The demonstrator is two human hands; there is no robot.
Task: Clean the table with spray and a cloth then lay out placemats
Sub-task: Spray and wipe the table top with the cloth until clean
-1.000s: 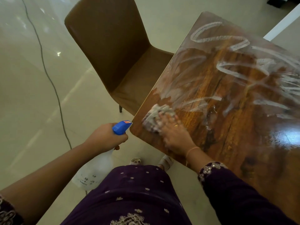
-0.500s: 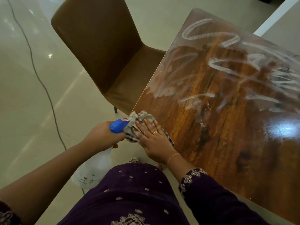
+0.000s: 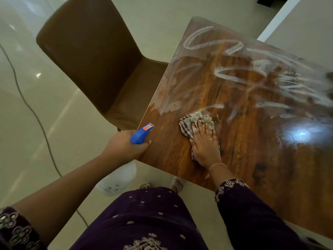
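The glossy wooden table [image 3: 252, 150] carries white foam streaks [image 3: 234, 74] over its far half. A checked grey cloth [image 3: 192, 121] lies bunched on the table near its left corner. My right hand [image 3: 205, 143] presses flat on the cloth with straight fingers. My left hand [image 3: 124, 147] grips the neck of a spray bottle with a blue trigger head [image 3: 141, 135] at the table's near-left edge. The bottle's white body [image 3: 117, 181] hangs below the table edge.
A brown upholstered chair [image 3: 93, 56] stands pushed against the table's left side. A thin cable [image 3: 36, 120] runs across the pale tiled floor. A white wall edge [image 3: 281, 17] rises beyond the table's far corner. My sandalled feet [image 3: 177, 183] show under the near edge.
My right hand has slid the cloth from the table's left corner inward to the right. The left hand with the bottle has moved up against the table edge.
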